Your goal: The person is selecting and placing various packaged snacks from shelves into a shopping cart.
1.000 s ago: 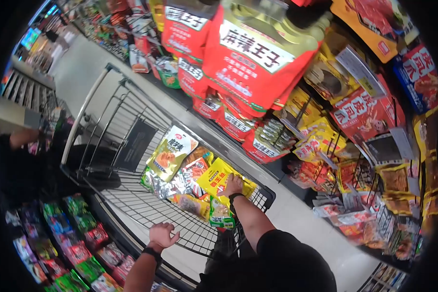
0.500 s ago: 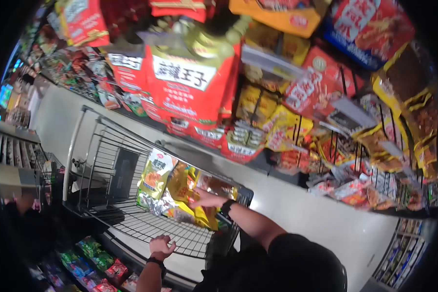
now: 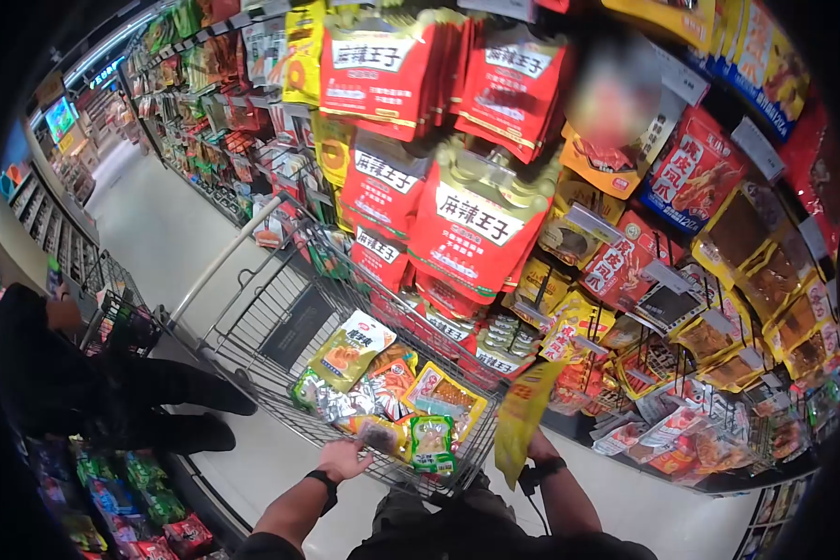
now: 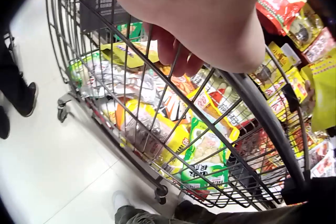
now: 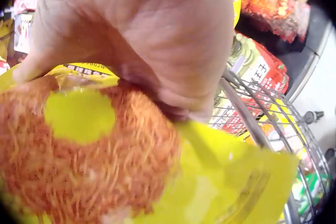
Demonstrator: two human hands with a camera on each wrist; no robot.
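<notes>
Far left in the head view: a person in dark clothing (image 3: 61, 373) stands on the pale floor (image 3: 159, 233) of the aisle.

Centre-left: a wire shopping cart (image 3: 252, 317) stands beside the shelf. The left hand (image 3: 343, 459) sits at the cart's near end. The left wrist view shows its grip closed: the fingers (image 4: 176, 56) are curled over the wires at the cart's top edge.

Cart contents: snack packets are piled against the near end. Among them, a green packet (image 3: 431, 443) lies just beside the left hand, and a yellow-green packet (image 3: 350, 350) stands further in.

Centre-right: the right hand (image 3: 539, 450) is raised outside the cart, just past its near right corner. Its grip is closed on a yellow packet (image 3: 521, 420), which stands upright above the hand. The right wrist view shows the thumb and fingers pinching the packet's edge.

Right: the shelf (image 3: 719, 308) carries hanging snack bags. Large red bags (image 3: 476, 229) hang directly above the cart.
</notes>
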